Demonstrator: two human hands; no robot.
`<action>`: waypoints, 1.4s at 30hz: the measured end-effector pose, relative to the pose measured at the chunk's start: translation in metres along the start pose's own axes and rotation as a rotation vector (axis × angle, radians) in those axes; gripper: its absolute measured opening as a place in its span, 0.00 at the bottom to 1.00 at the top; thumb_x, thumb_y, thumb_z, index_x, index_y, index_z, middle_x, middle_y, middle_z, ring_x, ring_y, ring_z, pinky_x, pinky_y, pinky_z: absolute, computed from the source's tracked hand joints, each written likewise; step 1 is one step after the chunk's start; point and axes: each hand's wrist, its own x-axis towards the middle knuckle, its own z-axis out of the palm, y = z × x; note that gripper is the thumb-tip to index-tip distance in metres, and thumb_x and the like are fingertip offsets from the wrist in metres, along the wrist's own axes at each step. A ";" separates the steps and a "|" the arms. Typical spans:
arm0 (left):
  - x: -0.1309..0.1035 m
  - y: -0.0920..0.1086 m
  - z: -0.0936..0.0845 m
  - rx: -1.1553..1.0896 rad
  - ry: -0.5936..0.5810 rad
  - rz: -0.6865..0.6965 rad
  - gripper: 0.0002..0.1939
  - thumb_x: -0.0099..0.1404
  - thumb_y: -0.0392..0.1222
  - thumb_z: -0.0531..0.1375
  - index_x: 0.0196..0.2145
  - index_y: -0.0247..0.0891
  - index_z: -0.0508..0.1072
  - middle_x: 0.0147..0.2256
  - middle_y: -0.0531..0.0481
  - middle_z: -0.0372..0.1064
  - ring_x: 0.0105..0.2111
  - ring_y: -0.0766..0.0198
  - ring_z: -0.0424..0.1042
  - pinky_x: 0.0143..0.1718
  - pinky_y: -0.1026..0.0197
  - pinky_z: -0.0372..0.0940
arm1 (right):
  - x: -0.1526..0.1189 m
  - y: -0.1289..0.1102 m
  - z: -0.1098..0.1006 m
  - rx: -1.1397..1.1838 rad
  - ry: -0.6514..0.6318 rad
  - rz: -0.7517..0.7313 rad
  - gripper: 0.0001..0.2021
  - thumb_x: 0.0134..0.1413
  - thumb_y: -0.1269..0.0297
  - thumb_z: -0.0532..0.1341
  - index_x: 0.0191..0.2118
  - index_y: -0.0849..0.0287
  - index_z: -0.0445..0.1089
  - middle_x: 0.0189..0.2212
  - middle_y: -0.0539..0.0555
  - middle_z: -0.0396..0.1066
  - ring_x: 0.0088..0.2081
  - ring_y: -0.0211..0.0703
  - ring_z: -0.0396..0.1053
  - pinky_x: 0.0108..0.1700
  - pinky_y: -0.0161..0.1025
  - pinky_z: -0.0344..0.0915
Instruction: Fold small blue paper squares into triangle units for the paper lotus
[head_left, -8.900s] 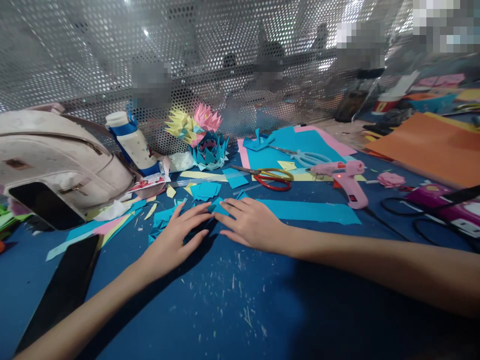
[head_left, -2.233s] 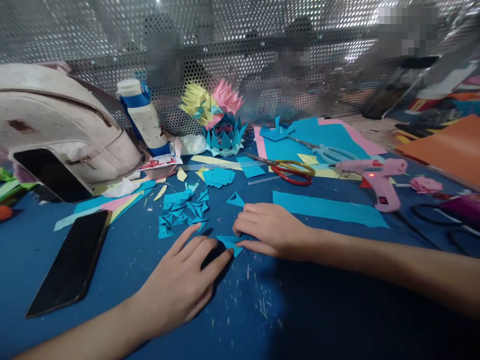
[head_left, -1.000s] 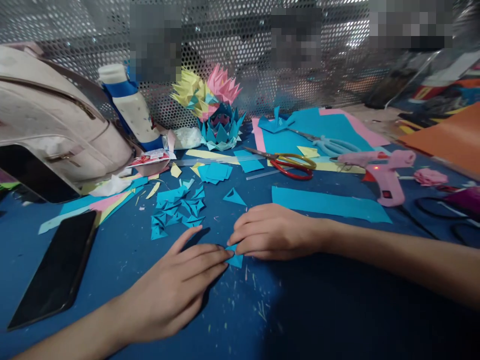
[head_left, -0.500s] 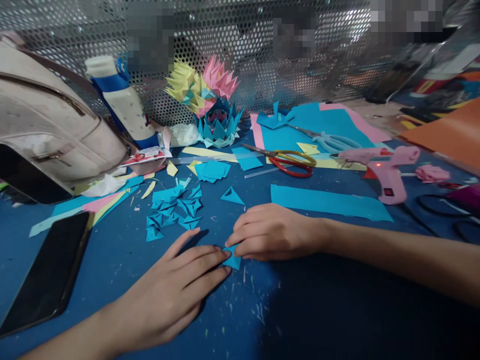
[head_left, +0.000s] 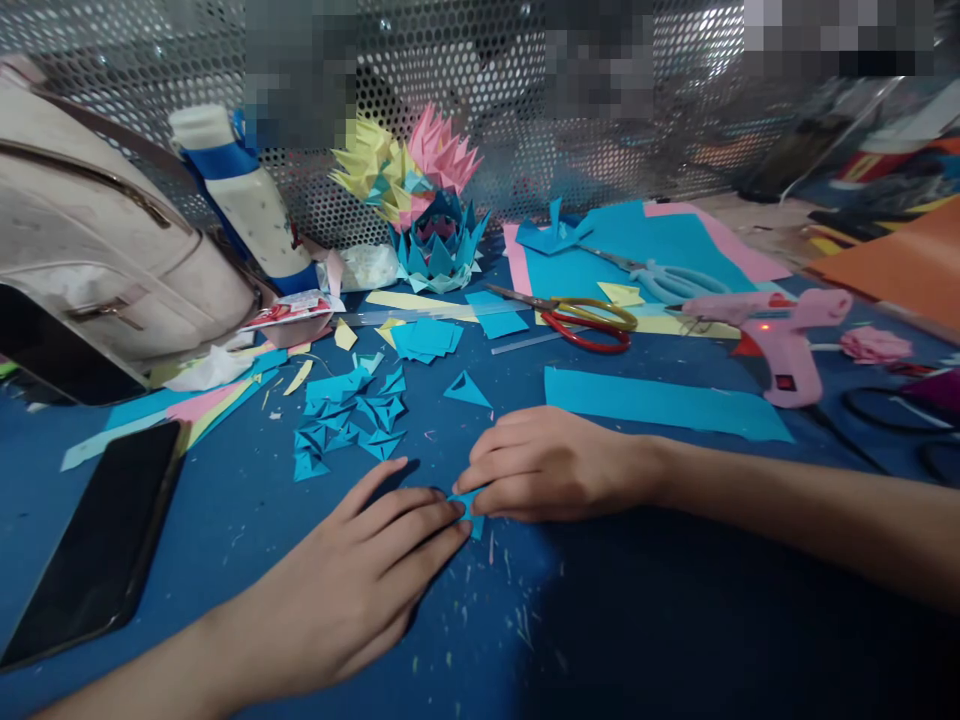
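Note:
A small folded piece of blue paper (head_left: 475, 524) lies on the table between my hands, mostly hidden under my fingers. My left hand (head_left: 375, 570) is open and palm down, its fingertips resting on the paper's left side and its little finger spread away. Curled fingers of my right hand (head_left: 551, 465) grip the paper's upper right edge. Just beyond my hands is a single folded blue triangle (head_left: 468, 388). Several folded blue paper pieces (head_left: 345, 415) lie in a group to the left, with a stack of blue paper rectangles (head_left: 427, 340) behind them.
Red-and-yellow-handled scissors (head_left: 589, 318), a blue paper strip (head_left: 660, 402) and a pink glue gun (head_left: 784, 335) lie beyond my right hand. Folded-paper flowers (head_left: 439, 240) stand by the perforated panel (head_left: 510, 150). At left are a phone (head_left: 97, 545), bottle (head_left: 247, 205) and bag (head_left: 105, 220).
My left fingertips have slid slightly right over the blue paper, covering more of it. My right hand keeps its grip, and the view has shifted a little.

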 end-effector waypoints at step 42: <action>0.001 0.038 0.008 0.425 0.062 0.049 0.23 0.76 0.47 0.48 0.56 0.28 0.71 0.55 0.41 0.71 0.55 0.51 0.68 0.61 0.50 0.49 | 0.011 -0.019 -0.002 -0.038 0.025 0.127 0.15 0.72 0.65 0.47 0.54 0.65 0.65 0.42 0.58 0.75 0.50 0.40 0.70 0.48 0.39 0.63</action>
